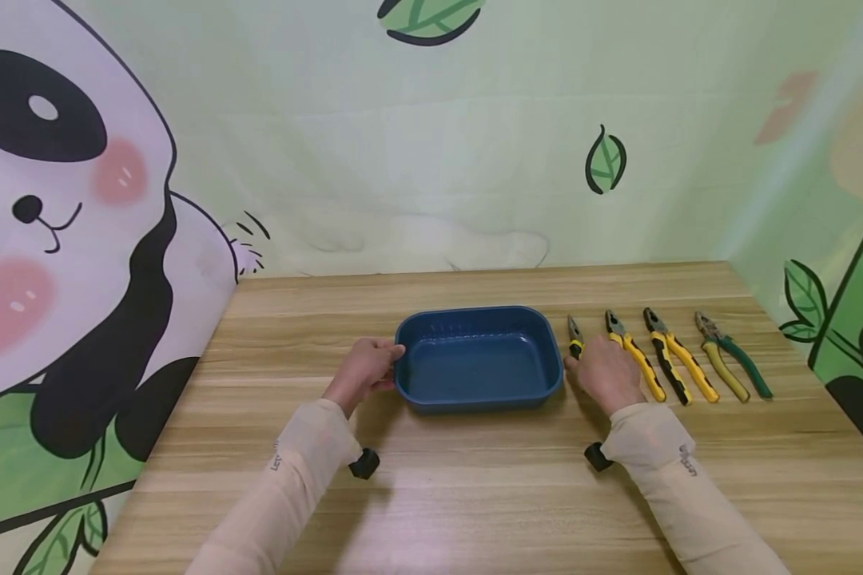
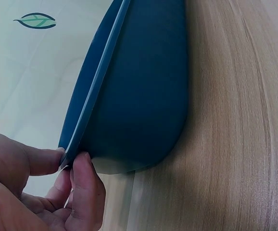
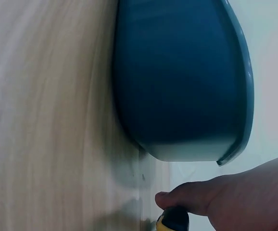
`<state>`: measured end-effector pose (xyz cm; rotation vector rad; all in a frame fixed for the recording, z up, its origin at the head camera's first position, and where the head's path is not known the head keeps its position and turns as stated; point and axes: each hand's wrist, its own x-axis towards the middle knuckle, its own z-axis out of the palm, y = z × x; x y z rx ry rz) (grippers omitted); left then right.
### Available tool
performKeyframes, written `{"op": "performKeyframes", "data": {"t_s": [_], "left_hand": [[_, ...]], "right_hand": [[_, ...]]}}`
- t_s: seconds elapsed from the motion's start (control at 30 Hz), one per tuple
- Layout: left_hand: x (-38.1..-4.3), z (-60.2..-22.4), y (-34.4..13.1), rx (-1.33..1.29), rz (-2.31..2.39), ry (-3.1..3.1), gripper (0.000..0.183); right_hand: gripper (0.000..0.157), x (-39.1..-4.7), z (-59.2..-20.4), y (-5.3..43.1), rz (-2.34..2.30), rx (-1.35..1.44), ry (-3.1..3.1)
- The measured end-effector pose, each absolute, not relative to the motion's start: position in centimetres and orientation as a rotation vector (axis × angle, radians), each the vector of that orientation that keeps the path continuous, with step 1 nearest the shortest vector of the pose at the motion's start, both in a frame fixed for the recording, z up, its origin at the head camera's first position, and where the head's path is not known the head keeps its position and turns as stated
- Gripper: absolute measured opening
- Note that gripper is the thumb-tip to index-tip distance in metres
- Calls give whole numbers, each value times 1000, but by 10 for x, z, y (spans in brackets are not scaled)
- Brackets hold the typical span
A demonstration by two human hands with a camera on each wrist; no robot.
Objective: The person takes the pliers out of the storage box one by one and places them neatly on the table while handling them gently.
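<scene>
A blue rectangular tray (image 1: 482, 369) sits on the wooden table with its long side facing me. At its left end my left hand (image 1: 363, 371) pinches the rim; in the left wrist view the thumb (image 2: 47, 161) lies on the upper side of the rim and fingers below it. My right hand (image 1: 607, 377), just off the tray's right end, grips needle-nose pliers (image 1: 574, 331) by the handles. Their jaws point away from me, and the hand hides most of the grips. The right wrist view shows the thumb (image 3: 187, 196) against a black-and-yellow handle (image 3: 175, 219).
Right of that hand lie yellow-and-black pliers (image 1: 643, 363), a second similar pair (image 1: 666, 339) and pliers with green and yellow-green handles (image 1: 733, 355), in a row. A printed panda backdrop (image 1: 431, 184) stands behind the table (image 1: 467, 487).
</scene>
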<state>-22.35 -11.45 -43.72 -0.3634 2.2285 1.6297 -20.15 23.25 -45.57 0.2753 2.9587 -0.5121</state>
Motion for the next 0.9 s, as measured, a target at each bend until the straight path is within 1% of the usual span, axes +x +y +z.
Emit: {"op": "performKeyframes", "data": {"t_s": [0.13,0.3,0.63,0.9], "left_hand": [[-224,-438,-114,-365,1635,2224,28],[-225,-437,-115,-362,1618,2232,29],[-226,-439,-115,-362,1620,2230,29],[-225,-440,-115,-346,1620,2245,28]], "right_hand": [[54,-201,-458,233,-488,260,2977],[52,-202,-461,231,-435,258,2986],[58,-202,-466,229,-429,260,3006],[59,-201,-468,230,-492,242,3028]]}}
